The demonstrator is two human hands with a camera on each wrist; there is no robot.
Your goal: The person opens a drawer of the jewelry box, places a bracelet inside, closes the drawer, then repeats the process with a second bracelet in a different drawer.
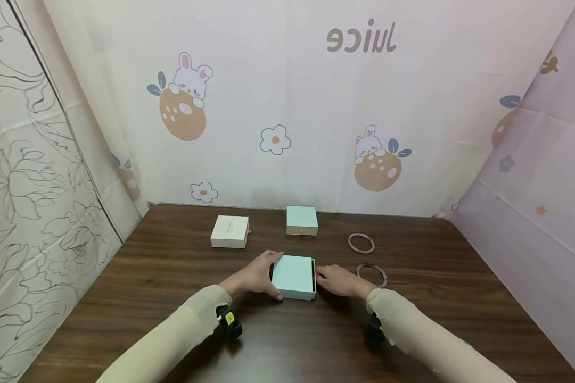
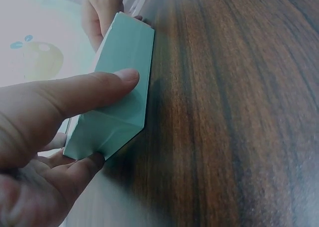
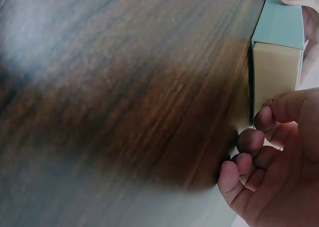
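A mint-green drawer box (image 1: 292, 274) lies on the table, its cream inner drawer (image 3: 275, 70) slightly out of the sleeve on the right. My left hand (image 1: 256, 274) grips the sleeve from the left, thumb (image 2: 107, 90) along the near side and other fingers round the end and far side. At the right end, my right hand (image 1: 337, 279) has thumb and index finger pinched together at the middle of the drawer front. The small pull between them is mostly hidden. Its remaining fingers are curled near the tabletop. What the drawer contains cannot be seen.
Behind stand a white drawer box (image 1: 230, 232) at left and another mint drawer box (image 1: 302, 218) in the middle. Two pinkish bangles lie at right: one farther back (image 1: 361, 234), the other bangle (image 1: 385, 277) beside my right wrist. A printed curtain (image 1: 316, 159) borders the table's back edge.
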